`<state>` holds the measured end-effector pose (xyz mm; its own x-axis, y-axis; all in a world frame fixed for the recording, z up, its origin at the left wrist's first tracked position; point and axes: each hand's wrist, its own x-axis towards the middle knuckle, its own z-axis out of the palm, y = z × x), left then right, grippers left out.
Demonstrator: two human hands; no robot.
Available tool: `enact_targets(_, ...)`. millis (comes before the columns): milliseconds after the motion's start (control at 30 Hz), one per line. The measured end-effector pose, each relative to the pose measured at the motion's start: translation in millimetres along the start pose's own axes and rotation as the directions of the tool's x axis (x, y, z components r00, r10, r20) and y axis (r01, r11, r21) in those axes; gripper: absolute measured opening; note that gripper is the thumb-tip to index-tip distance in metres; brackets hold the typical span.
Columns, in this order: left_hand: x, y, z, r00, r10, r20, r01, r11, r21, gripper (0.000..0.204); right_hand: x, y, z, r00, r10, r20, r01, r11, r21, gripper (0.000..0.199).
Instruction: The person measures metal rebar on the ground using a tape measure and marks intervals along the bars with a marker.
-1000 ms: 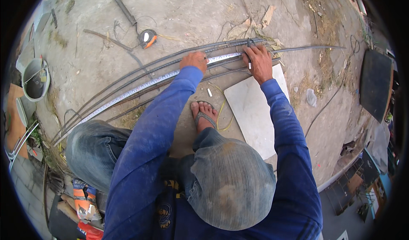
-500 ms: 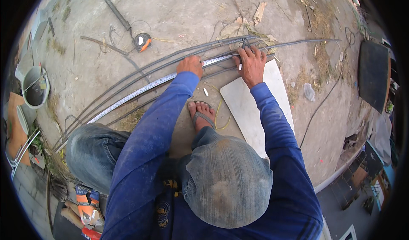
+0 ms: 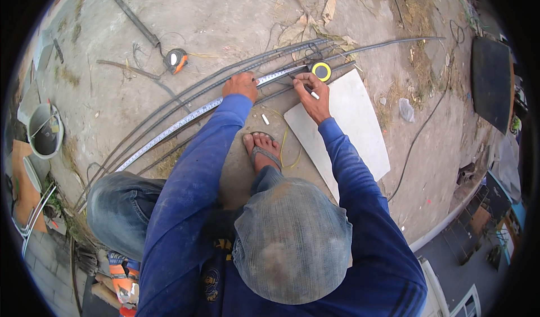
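ground (image 3: 236, 13): dry, gritty, strewn with scraps and dead leaves
steel rods (image 3: 270, 53): lie in a loose bundle, curving from lower left to upper right in the fisheye view; probably stiff over short spans, springy at full length; rough enough not to slip
tape blade (image 3: 194, 114): stretches out along the bundle, from near left knee to case; likely light, springy crosswise, prone to kink or twist; best held flat by both edges, no sharp bend
tape case (image 3: 321, 71): yellow-faced, rests at upper end of blade, just past right fingertips; compact, should be solid; take by the sides, clear of the mouth
left grip (image 3: 241, 85): curls over blade and rods; cannot tell if pinching or just pressing
right grip (image 3: 316, 107): pinches white stick between thumb and fingers, pen-style, apart from case
white stick (image 3: 315, 95): slim, light, maybe slick; hold low, near the tip
white board (image 3: 354, 120): flat on ground below right wrist; looks rigid, edges likely chip-prone; lift by opposite edges
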<state>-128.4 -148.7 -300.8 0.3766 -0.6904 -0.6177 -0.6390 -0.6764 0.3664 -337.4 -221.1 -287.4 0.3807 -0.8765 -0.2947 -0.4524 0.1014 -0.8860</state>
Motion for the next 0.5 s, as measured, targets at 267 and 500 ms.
enact_targets(267, 2, 0, -2, 0.999, -0.002, 0.034, 0.002, 1.0, 0.004, 0.029, 5, 6, -3, 0.998, -0.036, 0.05, 0.037, 0.999, -0.015, 0.021)
enact_targets(500, 0, 4, -6, 0.998, -0.032, 0.05, 0.031, 0.999, 0.028, 0.03, 6, -4, -1, 0.999, -0.035, 0.042, 0.037, 0.998, -0.056, 0.023)
